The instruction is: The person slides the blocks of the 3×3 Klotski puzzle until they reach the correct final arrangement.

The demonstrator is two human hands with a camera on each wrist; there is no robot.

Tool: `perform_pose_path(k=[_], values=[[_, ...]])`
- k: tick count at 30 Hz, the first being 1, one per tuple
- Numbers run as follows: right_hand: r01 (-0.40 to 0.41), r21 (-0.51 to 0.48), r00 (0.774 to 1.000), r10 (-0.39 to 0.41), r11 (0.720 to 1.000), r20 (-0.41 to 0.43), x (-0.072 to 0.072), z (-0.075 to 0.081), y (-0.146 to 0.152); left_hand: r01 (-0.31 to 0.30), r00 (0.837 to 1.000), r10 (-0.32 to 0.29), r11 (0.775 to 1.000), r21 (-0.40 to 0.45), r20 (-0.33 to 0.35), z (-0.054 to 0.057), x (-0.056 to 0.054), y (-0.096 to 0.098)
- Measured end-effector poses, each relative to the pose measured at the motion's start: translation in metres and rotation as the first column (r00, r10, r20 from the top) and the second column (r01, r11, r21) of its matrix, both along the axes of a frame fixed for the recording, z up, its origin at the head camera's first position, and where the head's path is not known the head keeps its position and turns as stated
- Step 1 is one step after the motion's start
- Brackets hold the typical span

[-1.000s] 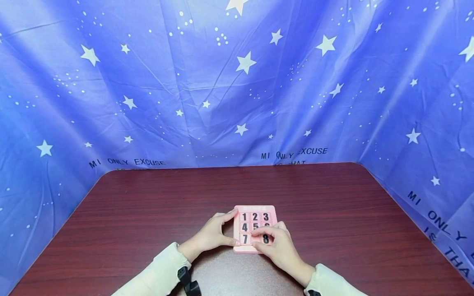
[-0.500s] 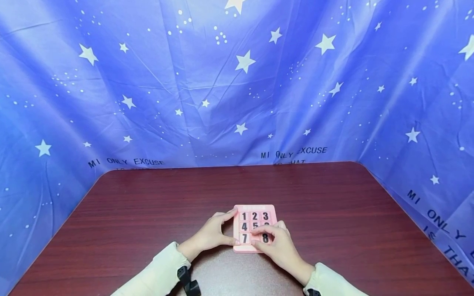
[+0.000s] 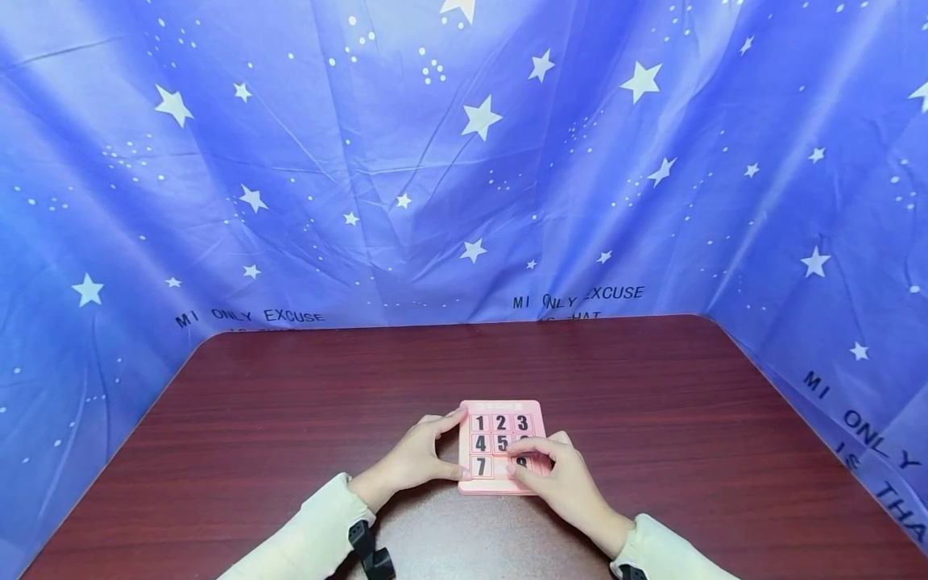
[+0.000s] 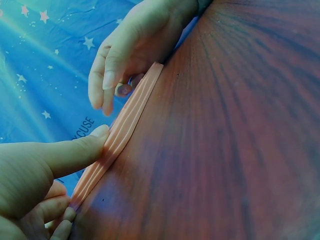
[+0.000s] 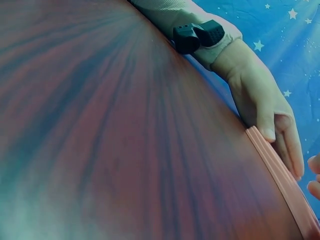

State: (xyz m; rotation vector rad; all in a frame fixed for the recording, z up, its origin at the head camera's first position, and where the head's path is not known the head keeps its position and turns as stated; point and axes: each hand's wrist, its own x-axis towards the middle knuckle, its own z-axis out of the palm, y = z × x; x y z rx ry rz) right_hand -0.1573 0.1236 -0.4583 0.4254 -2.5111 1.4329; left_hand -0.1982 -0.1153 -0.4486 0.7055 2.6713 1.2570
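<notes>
A pink number slide puzzle [image 3: 500, 486] lies flat on the table, a little right of centre in the head view. Its tiles 1, 2, 3, 4, 5 and 7 show; 6 and 8 are partly covered by fingers. A bare slot separates tiles 7 and 8. My left hand [image 3: 416, 455] grips the puzzle's left side, thumb at the near corner and index finger at the far one. Over the right part of the puzzle is my right hand [image 3: 573, 475], thumb and index apart, near tile 8. From the left wrist, the puzzle's layered side edge [image 4: 132, 117] shows.
The dark red wood-grain table [image 3: 326, 387] extends around the puzzle on every side. Behind it and along both sides hangs a blue curtain [image 3: 406, 161] with white stars. A black wrist camera [image 3: 370, 552] sits at the left sleeve.
My right hand has shifted slightly right, its thumb and index moving from the slot towards tile 8. The left hand keeps its grip, and the puzzle stays in about the same place.
</notes>
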Motion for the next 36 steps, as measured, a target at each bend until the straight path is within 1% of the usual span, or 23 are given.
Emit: perform_pose_path(k=[5, 6, 9, 12, 13, 17, 20, 25, 31, 36], values=[[-0.009, 0.018, 0.998, 0.010, 1.000, -0.057, -0.002, 0.000, 0.011, 0.011, 0.999, -0.010, 1.000, 0.009, -0.031, -0.001, -0.001, 0.000], [-0.016, 0.029, 0.997, 0.018, 0.999, -0.071, -0.002, 0.000, 0.013, 0.014, 0.998, -0.014, 1.000, -0.007, -0.057, -0.001, -0.001, 0.000], [-0.033, 0.047, 0.995, 0.037, 0.998, -0.091, -0.002, -0.001, 0.018, 0.017, 0.998, -0.017, 1.000, -0.006, -0.066, -0.001, 0.000, 0.000], [-0.037, 0.056, 0.993, 0.043, 0.998, -0.110, -0.002, -0.002, 0.023, 0.013, 0.999, -0.013, 1.000, 0.002, -0.048, -0.001, 0.000, 0.000], [-0.036, 0.054, 0.993, 0.042, 0.998, -0.114, -0.002, -0.002, 0.024, 0.009, 1.000, -0.008, 1.000, 0.019, -0.023, 0.000, 0.000, 0.000], [-0.031, 0.051, 0.990, 0.038, 0.998, -0.133, -0.001, -0.002, 0.029, 0.005, 1.000, -0.005, 1.000, 0.013, -0.021, 0.000, 0.000, 0.001], [-0.034, 0.051, 0.990, 0.041, 0.998, -0.134, -0.001, 0.000, 0.031, 0.003, 1.000, -0.003, 1.000, 0.003, -0.024, 0.000, 0.000, 0.001], [-0.042, 0.047, 0.991, 0.048, 0.998, -0.127, 0.000, 0.001, 0.031, 0.005, 1.000, -0.005, 1.000, 0.014, -0.019, 0.001, 0.000, 0.001], [-0.038, 0.058, 0.993, 0.044, 0.998, -0.112, 0.001, -0.001, 0.031, 0.008, 1.000, -0.008, 1.000, 0.010, -0.029, -0.001, 0.001, 0.001], [-0.037, 0.053, 0.993, 0.042, 0.998, -0.108, 0.002, -0.002, 0.028, 0.001, 1.000, -0.001, 1.000, 0.012, -0.022, -0.001, 0.001, 0.000]])
